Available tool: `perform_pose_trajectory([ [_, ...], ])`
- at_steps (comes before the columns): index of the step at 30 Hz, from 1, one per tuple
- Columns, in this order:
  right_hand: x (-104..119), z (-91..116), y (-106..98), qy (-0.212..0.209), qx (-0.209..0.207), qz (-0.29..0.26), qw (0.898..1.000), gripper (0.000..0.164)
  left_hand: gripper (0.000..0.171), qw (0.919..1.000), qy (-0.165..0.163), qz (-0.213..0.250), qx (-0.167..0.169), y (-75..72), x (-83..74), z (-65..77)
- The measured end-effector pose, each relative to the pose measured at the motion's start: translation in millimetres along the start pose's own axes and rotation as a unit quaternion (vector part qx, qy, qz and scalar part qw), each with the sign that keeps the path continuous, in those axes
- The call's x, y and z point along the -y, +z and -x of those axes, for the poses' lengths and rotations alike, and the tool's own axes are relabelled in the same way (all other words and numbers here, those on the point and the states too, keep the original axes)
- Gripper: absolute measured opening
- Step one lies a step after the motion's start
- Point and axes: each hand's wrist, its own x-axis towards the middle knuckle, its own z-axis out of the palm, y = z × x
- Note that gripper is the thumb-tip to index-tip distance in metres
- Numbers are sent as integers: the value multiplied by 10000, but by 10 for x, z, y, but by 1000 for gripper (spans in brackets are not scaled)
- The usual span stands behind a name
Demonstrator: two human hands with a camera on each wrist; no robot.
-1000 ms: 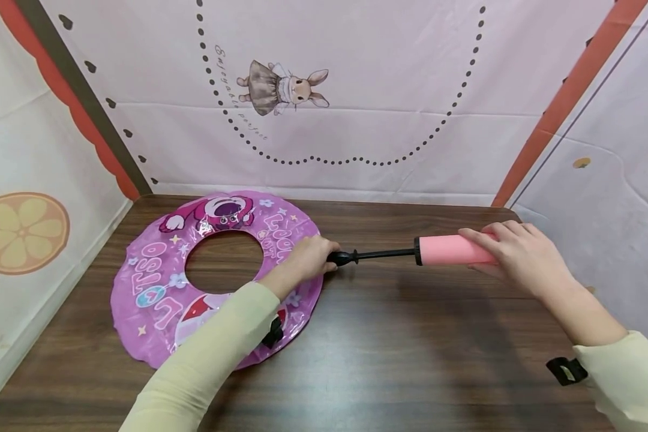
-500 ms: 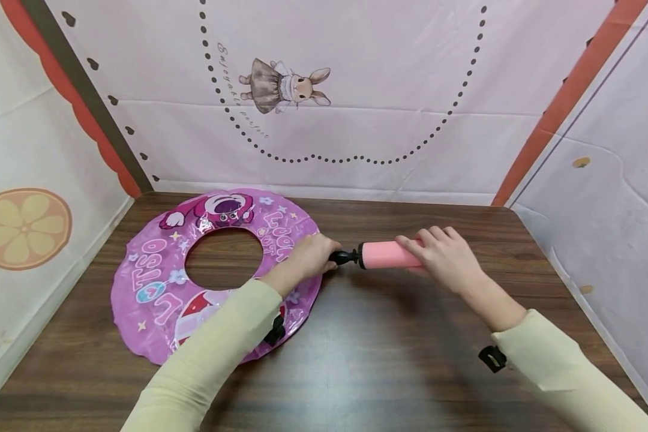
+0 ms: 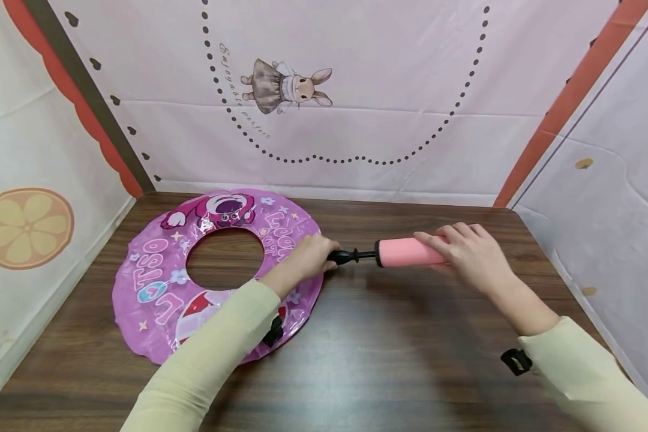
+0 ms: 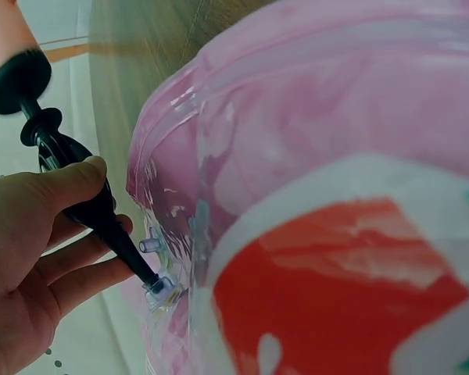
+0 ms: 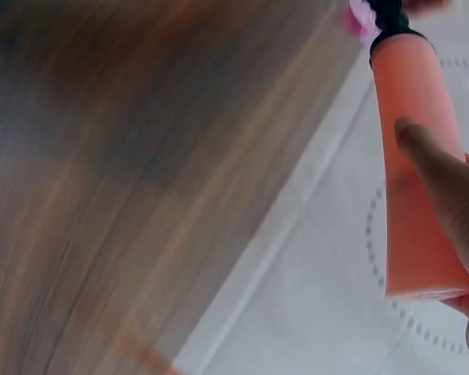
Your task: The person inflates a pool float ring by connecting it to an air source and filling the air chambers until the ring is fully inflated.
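Observation:
A pink hand pump (image 3: 410, 252) lies sideways between my two hands, with a short stretch of its black rod showing. My right hand (image 3: 472, 258) grips the pump's pink barrel; in the right wrist view the thumb lies along the barrel (image 5: 418, 172). At the other end my left hand (image 3: 310, 258) holds the black nozzle (image 4: 90, 195) between thumb and fingers. Its tip sits in the clear valve (image 4: 162, 291) on the edge of a purple swim ring (image 3: 146, 324). The ring lies on the table, puffed with wrinkled edges, partly covered by my left forearm.
The brown wooden table (image 3: 389, 360) carries the ring on its left side. A printed cloth wall (image 3: 389, 78) with a rabbit picture rises behind it, and further cloth walls stand at left (image 3: 21, 144) and right (image 3: 615, 180).
My right hand has slid the pump barrel left until it met the nozzle end, then drawn it partway back right, baring some rod. The left hand stays on the nozzle.

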Motion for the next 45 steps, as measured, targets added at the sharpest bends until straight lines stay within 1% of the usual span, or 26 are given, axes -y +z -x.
perform_pose_trajectory([
  [6, -330, 298, -285, 388, 55, -29, 9992, 69, 26, 9999, -94, 36, 5, -1, -5, 18],
  [8, -393, 365, -346, 457, 51, -1, 9989, 72, 26, 9999, -97, 52, -34, 0, -3, 29],
  [10, -398, 375, -361, 432, 67, 23, 9990, 72, 25, 9999, -76, 65, -88, 0, 0, 35],
  [13, -262, 274, -268, 316, -43, 53, 9995, 64, 24, 9999, -15, 31, -164, 5, 8, 26],
  [17, 18, 22, -46, 148, -271, 169, 9994, 53, 21, 9995, 117, -121, -274, 12, 3, 4],
  [20, 180, -137, 91, 110, -335, 265, 9990, 56, 18, 9990, 188, -175, -355, 14, -9, -1],
  [22, 257, -200, 156, 131, -347, 281, 9989, 56, 17, 9988, 228, -162, -399, 15, -12, -5],
  [25, 325, -249, 219, 119, -321, 268, 9991, 56, 18, 9986, 242, -135, -442, 18, -5, -5],
  [28, 329, -245, 233, 78, -240, 185, 9995, 58, 20, 9989, 144, -165, -404, 24, 7, 0],
  [32, 230, -140, 186, 53, -237, -112, 9996, 61, 23, 9996, -28, -125, -241, 32, 15, 13],
  [35, 80, -8, 117, 67, -265, -316, 9991, 63, 24, 9997, -84, -89, -192, 35, 12, 13],
  [37, -43, 85, 51, 94, -213, -362, 9991, 64, 25, 9997, -122, -115, -180, 38, 9, 11],
  [40, -238, 237, -84, 238, -53, -419, 9988, 62, 24, 9995, -196, -198, -177, 44, 2, 11],
  [42, -356, 335, -182, 412, 57, -408, 9983, 58, 22, 9993, -203, -250, -192, 51, -6, 11],
  [43, -402, 372, -224, 498, 99, -414, 9978, 58, 20, 9992, -201, -260, -215, 54, -12, 12],
  [45, -451, 410, -267, 628, 109, -422, 9971, 65, 18, 9989, -197, -293, -294, 58, -27, 9],
])
